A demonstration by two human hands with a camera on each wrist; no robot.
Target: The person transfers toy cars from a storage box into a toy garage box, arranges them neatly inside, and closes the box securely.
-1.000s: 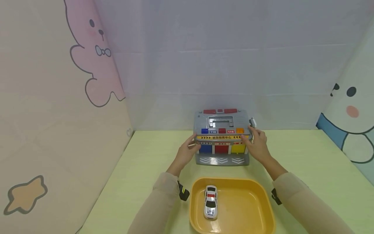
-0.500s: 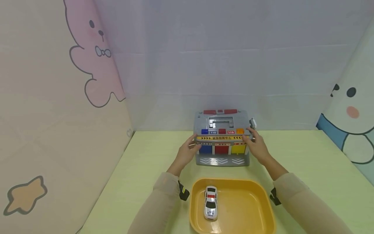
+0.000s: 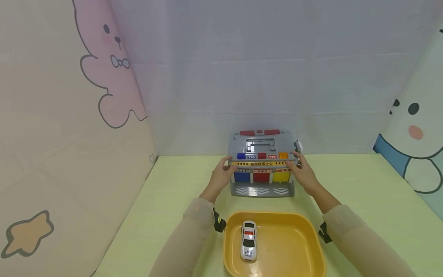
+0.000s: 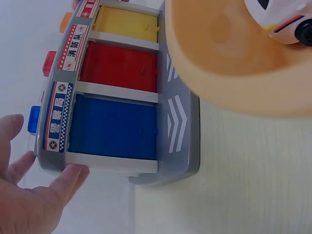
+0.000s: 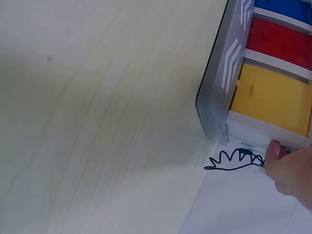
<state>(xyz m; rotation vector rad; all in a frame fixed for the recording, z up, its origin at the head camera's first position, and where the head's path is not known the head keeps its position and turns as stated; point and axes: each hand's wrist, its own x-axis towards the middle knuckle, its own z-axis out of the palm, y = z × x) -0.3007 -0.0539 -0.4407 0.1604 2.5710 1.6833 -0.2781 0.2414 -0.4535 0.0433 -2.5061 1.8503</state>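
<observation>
A grey toy rescue station (image 3: pixel 263 189) with blue, red and yellow garage doors stands near the back of the table. My left hand (image 3: pixel 220 177) holds its left end, thumb at the front corner and fingers by the roof edge. In the left wrist view, the fingertips of this left hand (image 4: pixel 36 195) meet the wall beside the blue door (image 4: pixel 114 127). My right hand (image 3: pixel 304 174) holds the right end, its thumb at the front edge of the roof. The right wrist view shows the right hand (image 5: pixel 290 168) beside the yellow door (image 5: pixel 270 97), partly cut off.
A yellow tray (image 3: pixel 283 216) sits in front of the station, between the forearms. Inside it lies a white toy police car (image 3: pixel 248 241). A white handset (image 3: pixel 299 146) hangs on the station's right side, with a coiled black cord (image 5: pixel 234 161). A cloth backdrop (image 3: pixel 221 77) rises behind.
The right hand's fingers have come down slightly from beside the handset to the roof's right edge. The left hand has shifted only a little. The station, tray and car stay in place.
</observation>
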